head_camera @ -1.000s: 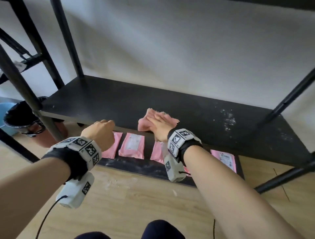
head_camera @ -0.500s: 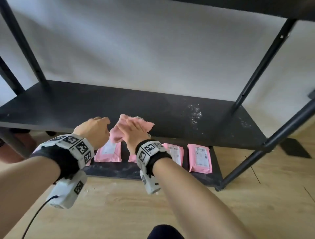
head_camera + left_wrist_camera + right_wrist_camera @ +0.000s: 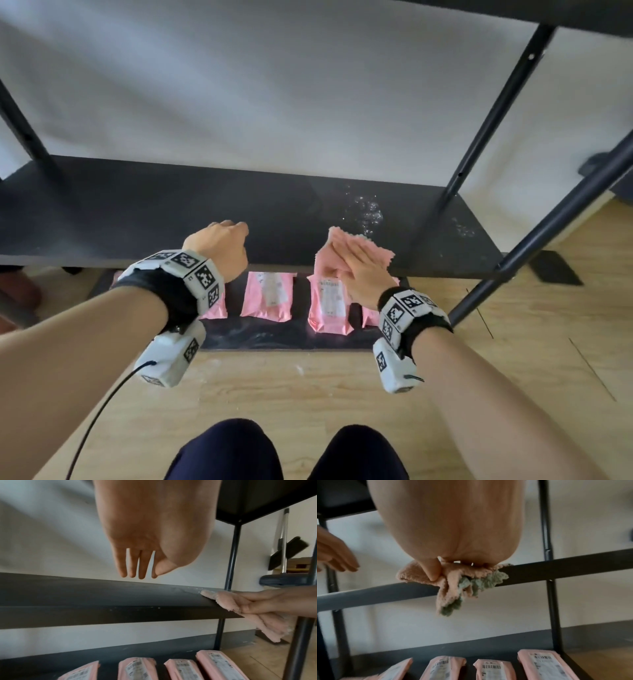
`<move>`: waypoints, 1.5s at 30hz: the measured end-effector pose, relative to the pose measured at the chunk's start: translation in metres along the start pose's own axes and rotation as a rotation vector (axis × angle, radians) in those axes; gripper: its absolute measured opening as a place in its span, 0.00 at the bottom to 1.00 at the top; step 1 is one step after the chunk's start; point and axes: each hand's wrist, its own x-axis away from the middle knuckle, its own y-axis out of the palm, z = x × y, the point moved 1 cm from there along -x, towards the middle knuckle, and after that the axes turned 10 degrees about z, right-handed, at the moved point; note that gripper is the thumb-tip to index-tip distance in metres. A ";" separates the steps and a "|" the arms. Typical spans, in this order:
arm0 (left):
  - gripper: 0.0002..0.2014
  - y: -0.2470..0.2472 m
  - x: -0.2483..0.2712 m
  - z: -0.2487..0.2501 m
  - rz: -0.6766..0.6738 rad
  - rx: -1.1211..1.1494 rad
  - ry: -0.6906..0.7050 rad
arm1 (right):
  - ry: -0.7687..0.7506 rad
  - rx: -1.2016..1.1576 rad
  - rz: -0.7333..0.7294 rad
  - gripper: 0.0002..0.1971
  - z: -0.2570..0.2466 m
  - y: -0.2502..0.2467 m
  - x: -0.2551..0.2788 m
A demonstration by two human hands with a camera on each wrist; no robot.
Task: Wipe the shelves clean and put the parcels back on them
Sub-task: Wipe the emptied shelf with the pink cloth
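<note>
A black middle shelf [image 3: 171, 212] carries white dust specks [image 3: 368, 210] at its right. My right hand [image 3: 356, 260] lies on a pink cloth [image 3: 337, 240] at the shelf's front edge. The fingers are flat on top and the thumb [image 3: 433, 572] pinches the cloth from the front. The cloth [image 3: 471, 573] hangs over the edge, grey-green underneath. My left hand [image 3: 219, 246] hovers over the shelf to the left, its fingers [image 3: 137, 572] hanging straight with nothing in them. Several pink parcels [image 3: 267, 296] with white labels lie in a row on the bottom shelf [image 3: 274, 337].
An upper black shelf [image 3: 548, 13] overhangs the top. Black posts stand at the back right [image 3: 489, 126] and front right [image 3: 548, 233]. A white wall is behind. Wooden floor [image 3: 308, 394] and my knees [image 3: 222, 452] are below. A dark object [image 3: 555, 270] lies on the floor at right.
My right hand has slid the cloth rightward along the front edge, away from the left hand and close to the dust specks. The view has also swung right.
</note>
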 end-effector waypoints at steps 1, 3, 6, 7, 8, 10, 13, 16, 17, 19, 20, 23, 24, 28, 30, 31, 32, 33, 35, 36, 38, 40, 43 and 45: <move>0.19 0.001 -0.001 0.005 -0.007 0.007 0.017 | 0.048 -0.008 -0.009 0.29 0.004 0.000 0.002; 0.19 0.003 -0.004 0.011 -0.014 0.016 0.037 | 0.086 0.033 -0.030 0.30 -0.002 0.006 0.002; 0.19 0.001 -0.014 0.012 -0.007 0.018 0.035 | 0.068 -0.037 -0.055 0.30 -0.045 0.018 -0.006; 0.19 -0.001 -0.018 0.011 0.001 0.023 0.031 | 0.038 -0.052 -0.057 0.29 -0.067 0.023 -0.011; 0.19 -0.003 -0.021 0.010 0.007 0.030 0.027 | 0.015 -0.057 -0.058 0.27 -0.087 0.029 -0.017; 0.19 -0.004 -0.028 0.007 0.021 0.047 0.012 | 0.009 -0.084 -0.060 0.26 -0.115 0.033 -0.034; 0.19 -0.004 -0.035 0.003 0.023 0.054 -0.006 | -0.076 0.012 -0.135 0.28 -0.116 0.024 -0.063; 0.19 0.001 -0.041 0.005 0.001 0.053 0.009 | 0.075 0.004 -0.088 0.29 -0.069 -0.006 -0.070; 0.19 0.003 -0.044 0.008 -0.014 0.055 0.020 | 0.168 -0.001 -0.075 0.29 -0.047 -0.016 -0.067; 0.19 0.007 -0.051 0.018 -0.043 0.062 0.054 | 0.315 0.039 -0.073 0.31 -0.007 -0.033 -0.056; 0.18 0.008 -0.054 0.024 -0.061 0.063 0.078 | 0.367 0.065 -0.072 0.33 0.007 -0.036 -0.050; 0.19 0.010 -0.070 0.044 -0.100 0.074 0.149 | 0.404 0.023 -0.078 0.33 0.008 -0.028 -0.042; 0.19 0.010 -0.080 0.051 -0.108 0.069 0.169 | 0.384 -0.011 -0.110 0.34 0.000 -0.021 -0.043; 0.19 0.011 -0.117 0.075 -0.103 0.050 0.189 | 0.202 0.042 -0.167 0.34 -0.021 -0.009 -0.080; 0.19 0.014 -0.126 0.080 -0.097 0.043 0.176 | 0.173 0.033 -0.196 0.32 -0.007 -0.012 -0.103; 0.20 0.016 -0.130 0.082 -0.096 0.042 0.169 | 0.190 0.029 -0.187 0.31 0.005 -0.019 -0.109; 0.20 0.018 -0.132 0.082 -0.096 0.040 0.161 | 0.207 0.019 -0.150 0.30 0.021 -0.027 -0.113; 0.20 0.019 -0.135 0.082 -0.094 0.037 0.152 | 0.226 0.010 -0.109 0.30 0.037 -0.038 -0.112; 0.20 0.021 -0.139 0.082 -0.088 0.036 0.132 | 0.275 0.026 -0.054 0.30 0.074 -0.059 -0.104; 0.20 0.021 -0.140 0.083 -0.090 0.032 0.120 | 0.301 0.054 -0.034 0.29 0.092 -0.068 -0.096; 0.20 0.022 -0.138 0.086 -0.111 0.028 0.114 | 0.330 0.087 -0.001 0.24 0.119 -0.076 -0.079; 0.20 0.023 -0.134 0.089 -0.131 0.033 0.128 | 0.293 0.132 -0.002 0.20 0.128 -0.073 -0.065; 0.19 0.024 -0.131 0.089 -0.134 0.054 0.142 | 0.278 0.192 -0.053 0.21 0.102 -0.063 -0.058; 0.19 0.021 -0.130 0.087 -0.132 0.063 0.136 | 0.250 0.160 -0.038 0.16 0.062 -0.061 -0.063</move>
